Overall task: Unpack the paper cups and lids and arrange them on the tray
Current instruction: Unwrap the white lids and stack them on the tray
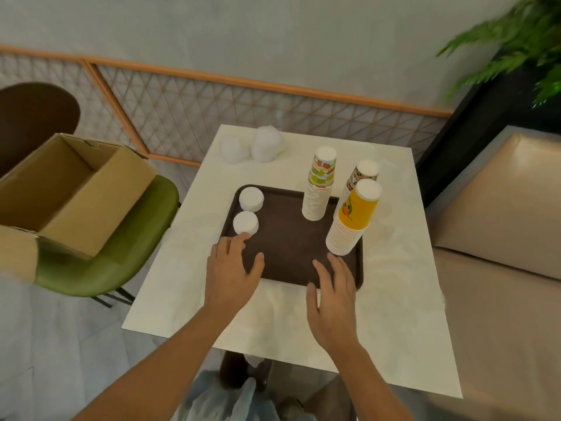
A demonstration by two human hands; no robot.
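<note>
On the white table [394,268], a dark brown tray [288,238] lay in front of the person, and both hands hovered palm down over its near edge. The left hand [230,268] reached forward from a bare forearm, its fingers spread and nearly straight, holding nothing; its index fingertip was at the base of the nearer lid stack [246,222], though contact could not be judged. The right hand [334,293] was over the tray's near right corner, fingers loosely fanned and also empty. A second lid stack [251,199] stood just behind the first, in the tray's far left corner. A green-patterned cup stack [320,183] stood upside down at the tray's far edge, and a yellow cup stack [352,220] leaned on its right side. A brown-patterned cup stack [362,174] rose behind the yellow one, its base hidden. Two bagged lid bundles [249,145] sat at the table's far edge. An open cardboard box [69,189] rested on a green chair [121,253] to the left.
</note>
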